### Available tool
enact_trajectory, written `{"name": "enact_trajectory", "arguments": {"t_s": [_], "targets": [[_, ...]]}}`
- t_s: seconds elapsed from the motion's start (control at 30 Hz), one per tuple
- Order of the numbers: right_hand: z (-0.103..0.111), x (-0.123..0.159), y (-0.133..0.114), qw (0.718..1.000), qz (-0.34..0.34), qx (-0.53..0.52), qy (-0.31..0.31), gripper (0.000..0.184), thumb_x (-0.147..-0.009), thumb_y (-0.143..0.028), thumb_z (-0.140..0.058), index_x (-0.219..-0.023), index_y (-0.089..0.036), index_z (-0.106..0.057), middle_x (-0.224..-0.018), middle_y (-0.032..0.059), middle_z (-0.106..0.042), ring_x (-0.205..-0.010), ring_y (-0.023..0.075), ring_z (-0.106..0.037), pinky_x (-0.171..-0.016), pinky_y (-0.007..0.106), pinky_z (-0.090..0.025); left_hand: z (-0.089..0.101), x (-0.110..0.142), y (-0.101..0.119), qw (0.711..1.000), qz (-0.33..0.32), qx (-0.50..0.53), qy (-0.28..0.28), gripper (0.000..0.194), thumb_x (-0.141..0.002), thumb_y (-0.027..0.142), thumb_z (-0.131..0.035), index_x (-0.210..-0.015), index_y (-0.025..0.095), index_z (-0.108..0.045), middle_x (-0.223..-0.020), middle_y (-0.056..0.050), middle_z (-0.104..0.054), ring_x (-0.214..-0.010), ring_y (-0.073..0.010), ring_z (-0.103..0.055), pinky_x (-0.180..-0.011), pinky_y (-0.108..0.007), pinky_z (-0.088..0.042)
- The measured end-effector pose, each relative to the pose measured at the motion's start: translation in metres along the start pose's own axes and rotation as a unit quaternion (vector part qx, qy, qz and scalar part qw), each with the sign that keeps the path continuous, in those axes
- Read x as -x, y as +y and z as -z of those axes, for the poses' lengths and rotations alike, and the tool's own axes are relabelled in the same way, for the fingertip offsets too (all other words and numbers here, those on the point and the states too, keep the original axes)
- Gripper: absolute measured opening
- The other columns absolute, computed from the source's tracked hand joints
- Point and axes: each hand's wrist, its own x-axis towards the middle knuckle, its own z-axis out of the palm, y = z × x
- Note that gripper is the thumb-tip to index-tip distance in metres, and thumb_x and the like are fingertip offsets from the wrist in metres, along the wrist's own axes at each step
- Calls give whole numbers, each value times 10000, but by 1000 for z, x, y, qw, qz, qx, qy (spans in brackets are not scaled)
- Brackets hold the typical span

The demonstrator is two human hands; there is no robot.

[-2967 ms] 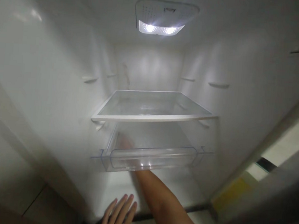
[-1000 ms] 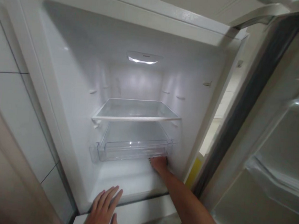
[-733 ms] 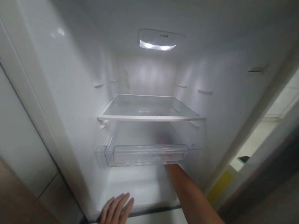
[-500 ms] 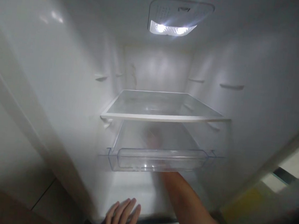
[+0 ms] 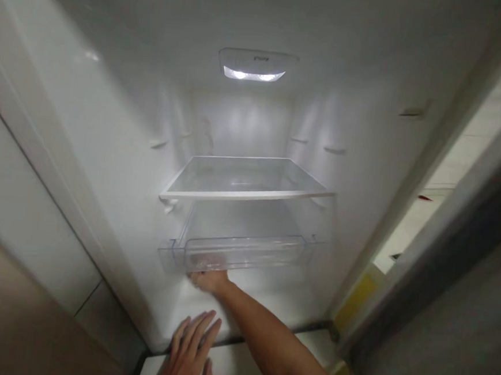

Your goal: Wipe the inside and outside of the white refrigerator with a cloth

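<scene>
My left hand (image 5: 189, 350) lies with its fingers stretched out at the front edge of the fridge floor (image 5: 262, 310). Farther in, my right hand (image 5: 208, 278) is low in the fridge, below and partly behind the front of a clear plastic drawer (image 5: 249, 251). Its fingers are blurred and partly covered by the drawer, so I cannot make out whether they hold anything. Above the drawer sits a glass shelf (image 5: 243, 174) with a white front rim.
A lit lamp (image 5: 254, 73) is set in the fridge ceiling. Small shelf ledges (image 5: 335, 151) stick out from the side walls. On the right stands a dark door edge (image 5: 451, 226), with a yellow item (image 5: 358, 297) beyond the opening. A tiled wall (image 5: 21, 181) is at the left.
My right hand has come from deep under the drawer toward the front and left. The left hand stays at the front edge. My view has shifted, showing more of the right side.
</scene>
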Motion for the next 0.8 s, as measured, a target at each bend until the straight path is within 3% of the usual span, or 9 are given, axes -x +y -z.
{"name": "enact_trajectory", "arguments": {"t_s": [0.07,0.17,0.3,0.4,0.53,0.67,0.8], "targets": [[10,26,-3,999,-5,-7,-43,404,-1017,-583,-779,-1313,-310,-814,-1283,18,-822,-1196,251,-769,-1052,389,-608,6,0,4,1000,13,10,13,875,-897,173,-603,-1753,222,-431,-1647,-107,-657,-1550,-316,-544,-1411,-552,-232],[24,67,1,995,-7,-44,-85,475,-908,-586,-858,-1340,-390,-828,-1378,-23,-815,-1279,265,-762,-1071,350,-568,11,4,7,998,18,17,52,900,-949,165,-621,-1798,214,-327,-1555,-128,-709,-1502,-319,-587,-1412,-565,-246],[46,114,22,993,7,-86,-82,451,-893,-498,-867,-1325,-369,-838,-1375,-23,-810,-1275,239,-758,-1085,317,-533,10,8,8,996,-2,19,86,905,-989,150,-623,-1817,230,-268,-1479,-114,-754,-1438,-298,-641,-1402,-548,-285],[55,139,35,996,21,-57,-69,480,-894,-501,-859,-1333,-312,-825,-1370,22,-807,-1283,263,-745,-1100,341,-513,7,5,7,997,16,16,71,905,-994,170,-604,-1823,200,-243,-1593,-160,-689,-1491,-325,-618,-1374,-555,-332],[48,155,28,997,49,30,-47,593,-890,-625,-830,-1374,-291,-752,-1376,70,-778,-1272,312,-717,-1100,424,-497,4,0,5,998,1,46,48,903,-982,176,-574,-1822,178,-242,-1763,-157,-536,-1585,-314,-549,-1297,-459,-445],[33,159,18,996,43,67,-29,716,-901,-750,-786,-1441,-295,-665,-1399,100,-740,-1253,328,-690,-1108,480,-489,4,0,4,996,33,69,47,925,-975,172,-578,-1827,169,-219,-1848,-153,-407,-1624,-334,-512,-1238,-434,-518],[33,166,24,993,52,96,-35,747,-942,-745,-767,-1529,-309,-615,-1464,126,-699,-1282,342,-664,-1130,500,-481,5,0,3,996,30,66,48,922,-968,166,-568,-1828,228,-242,-1809,-125,-484,-1550,-314,-598,-1182,-423,-562]]}}
